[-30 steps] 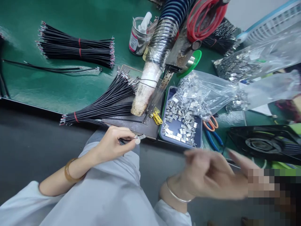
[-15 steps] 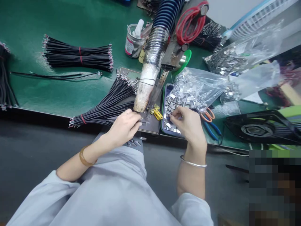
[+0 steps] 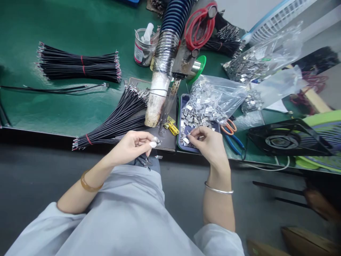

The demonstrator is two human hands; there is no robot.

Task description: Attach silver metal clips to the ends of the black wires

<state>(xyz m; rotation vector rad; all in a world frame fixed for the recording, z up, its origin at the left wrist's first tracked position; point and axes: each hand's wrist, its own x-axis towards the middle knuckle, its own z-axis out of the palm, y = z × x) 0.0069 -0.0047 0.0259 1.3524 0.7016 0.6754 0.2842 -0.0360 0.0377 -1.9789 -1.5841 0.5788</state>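
My left hand (image 3: 137, 145) is just in front of the bench edge, its thumb and fingers pinched on a small metal connector (image 3: 159, 143) that is mostly hidden. Below it, more metal-tipped ends (image 3: 146, 163) rest at my lap. Above the blue tray (image 3: 196, 150) of small metal connectors, my right hand (image 3: 209, 144) is closed in a pinch. A thin solder wire (image 3: 191, 106) runs down to it from a green-rimmed spool (image 3: 199, 69), and a short tip shows at the fingertips. Between the hands, a soldering iron (image 3: 174, 87) points downward.
A ribbed blue hose (image 3: 177, 16) with a wrapped white end hangs beside the iron. Bundled black cables (image 3: 114, 119) lie left, with another bundle (image 3: 80, 64) behind. Yellow clips (image 3: 172, 128), pliers (image 3: 234, 139), a bag of connectors (image 3: 221, 94) and a black fan (image 3: 287, 138) are rightward.
My left hand has drawn back from beneath the hose end toward my body, its pinched fingertips now exposed. The right hand stays over the tray. The whole view has shifted slightly.
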